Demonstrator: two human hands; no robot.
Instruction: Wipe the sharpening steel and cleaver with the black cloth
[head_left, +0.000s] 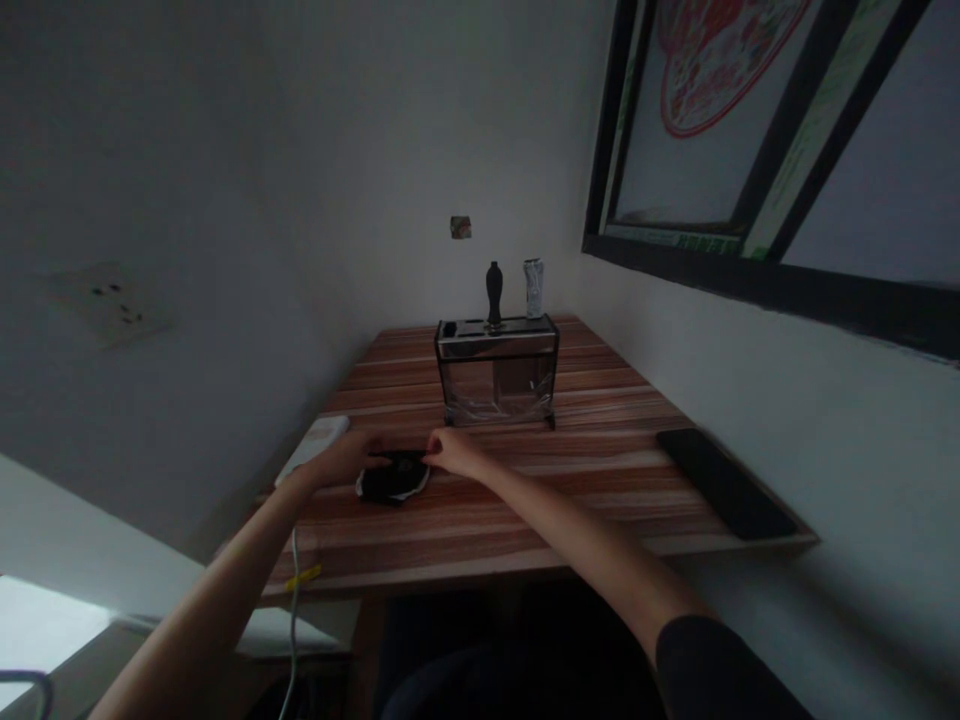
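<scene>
A small black item with a white edge (394,477) lies on the wooden table, soft-looking like folded cloth or a pouch; its exact kind is too dark to make out. At its upper left edge is my left hand (351,457), thumb and fingers closed on it. My right hand (453,452) pinches its upper right corner between thumb and fingertips. Just behind my left hand lies a white flat object (319,440), partly covered by the wrist.
Beyond my hands stands a clear box with a dark frame (497,345), bearing a dark bottle-shaped object (493,292) and a silvery wrapped object (533,288). A black slab (724,482) lies along the right wall. A white cable (294,590) hangs over the front edge near a yellow strip (303,577).
</scene>
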